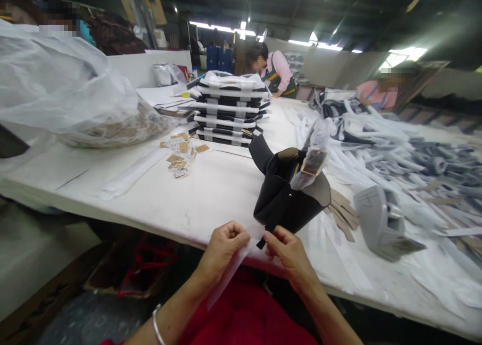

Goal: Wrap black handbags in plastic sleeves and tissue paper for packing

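Bare forearms [181,305], pale strip [226,279] and black bag [282,199] at a white table [218,199]

Forearms: over a red garment [244,320]; bracelet [156,325] behind the left fingers.

Left hand [226,237]: thumb and forefinger pinched on the strip.

Right hand [288,249]: thumb and forefinger pinched about the black strap [260,244]; whether the strip is also caught there, cannot tell.

Bag: on the table, just beyond the fingers and slightly right; bulk nearer the right hand. Long axis seemingly from close by the fingertips away and rightward. Open mouth up and away from the fingers; flap [261,153] at its far left; strap end pointing back between the hands. Plastic-wrapped buckle [314,161] at the mouth.

Strip: thin, see-through. Long axis slanting from between both sets of fingertips, beneath the left hand, toward the wearer; loose end hanging below the left fingers.

Surroundings: tape dispenser [378,219], right of the right fingers; card tags [183,151], ahead and left of the left fingers; stack of wrapped bundles [229,109], farther ahead.
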The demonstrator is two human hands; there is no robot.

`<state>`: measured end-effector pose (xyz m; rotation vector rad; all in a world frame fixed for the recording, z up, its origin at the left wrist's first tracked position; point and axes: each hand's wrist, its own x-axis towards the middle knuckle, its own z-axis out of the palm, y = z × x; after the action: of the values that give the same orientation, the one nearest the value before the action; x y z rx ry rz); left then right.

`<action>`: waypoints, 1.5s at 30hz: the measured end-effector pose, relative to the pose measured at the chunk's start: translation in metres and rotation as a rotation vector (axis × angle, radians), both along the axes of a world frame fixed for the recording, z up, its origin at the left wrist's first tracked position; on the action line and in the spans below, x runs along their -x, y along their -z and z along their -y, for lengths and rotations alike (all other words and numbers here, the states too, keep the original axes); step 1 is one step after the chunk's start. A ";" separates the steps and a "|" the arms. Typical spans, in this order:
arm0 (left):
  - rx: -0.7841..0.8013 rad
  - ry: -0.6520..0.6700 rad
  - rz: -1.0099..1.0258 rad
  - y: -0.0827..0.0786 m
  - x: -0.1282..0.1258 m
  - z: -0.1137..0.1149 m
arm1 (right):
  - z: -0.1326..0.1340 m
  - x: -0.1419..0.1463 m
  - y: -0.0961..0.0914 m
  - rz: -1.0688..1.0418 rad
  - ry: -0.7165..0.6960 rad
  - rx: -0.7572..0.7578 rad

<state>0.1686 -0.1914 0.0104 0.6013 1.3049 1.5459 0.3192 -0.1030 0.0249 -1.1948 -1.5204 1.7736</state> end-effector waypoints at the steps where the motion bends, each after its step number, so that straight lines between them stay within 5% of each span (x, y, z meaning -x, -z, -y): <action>1: 0.011 0.004 -0.061 0.000 0.001 0.002 | 0.001 -0.001 -0.003 -0.001 -0.009 0.009; 14: 0.053 -0.017 -0.337 0.006 0.014 0.033 | 0.014 -0.004 -0.045 -0.311 0.074 0.288; 27: -0.187 -0.080 -0.549 0.008 0.011 0.033 | 0.012 0.000 -0.035 -0.211 0.099 0.074; 45: -0.055 -0.032 -0.622 0.008 -0.016 0.013 | 0.002 -0.001 -0.022 -0.125 0.065 0.034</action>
<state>0.1842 -0.2041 0.0019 1.1637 1.7343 1.4759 0.3201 -0.1055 0.0474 -1.1149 -1.3708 1.8025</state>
